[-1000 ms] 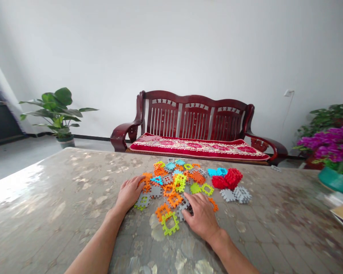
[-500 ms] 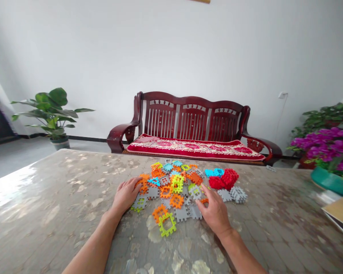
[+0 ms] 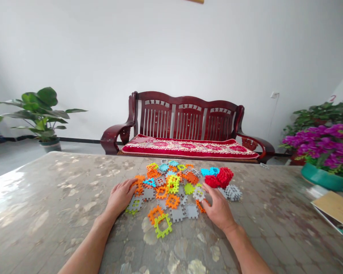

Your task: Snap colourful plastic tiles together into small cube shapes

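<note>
A heap of flat, notched plastic tiles in orange, grey, green and blue lies on the marbled table. My left hand rests flat on the heap's left edge, fingers over grey and orange tiles. My right hand lies on the heap's right side with fingers spread, touching grey tiles and an orange one. Just beyond it sits a built red block beside blue tiles and a grey stack. A green frame tile lies nearest me.
Behind the table stands a dark wooden bench with a red cushion. A teal pot of purple flowers and a book sit at the table's right edge. A leafy plant stands on the floor at left.
My right hand has slid right and further away across the heap, uncovering grey tiles near its front. The left hand has stayed put. The view has shifted slightly right.
</note>
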Action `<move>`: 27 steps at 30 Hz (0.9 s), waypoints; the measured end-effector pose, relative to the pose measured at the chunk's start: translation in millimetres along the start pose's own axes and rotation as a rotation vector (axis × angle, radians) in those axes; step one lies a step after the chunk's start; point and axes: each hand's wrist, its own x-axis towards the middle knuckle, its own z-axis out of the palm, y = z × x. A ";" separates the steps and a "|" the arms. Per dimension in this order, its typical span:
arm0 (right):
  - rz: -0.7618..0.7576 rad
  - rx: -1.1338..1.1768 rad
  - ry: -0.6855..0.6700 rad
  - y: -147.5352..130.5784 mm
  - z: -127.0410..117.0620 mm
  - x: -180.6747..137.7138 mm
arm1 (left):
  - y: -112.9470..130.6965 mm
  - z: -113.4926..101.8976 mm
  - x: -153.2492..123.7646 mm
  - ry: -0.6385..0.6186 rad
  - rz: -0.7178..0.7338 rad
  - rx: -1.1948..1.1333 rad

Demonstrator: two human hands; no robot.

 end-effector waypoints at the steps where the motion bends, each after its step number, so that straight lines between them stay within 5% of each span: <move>1: -0.012 -0.003 -0.007 1.2 1.1 -0.3 | 0.4 -0.4 -0.1 -0.002 -0.002 0.001; 15: 0.151 -0.398 -0.098 -28.6 6.8 9.2 | 0.5 -0.7 0.0 0.008 -0.001 0.006; 27: 0.133 -0.310 -0.043 -19.3 17.8 10.5 | 2.6 -1.8 -0.7 0.008 -0.006 0.011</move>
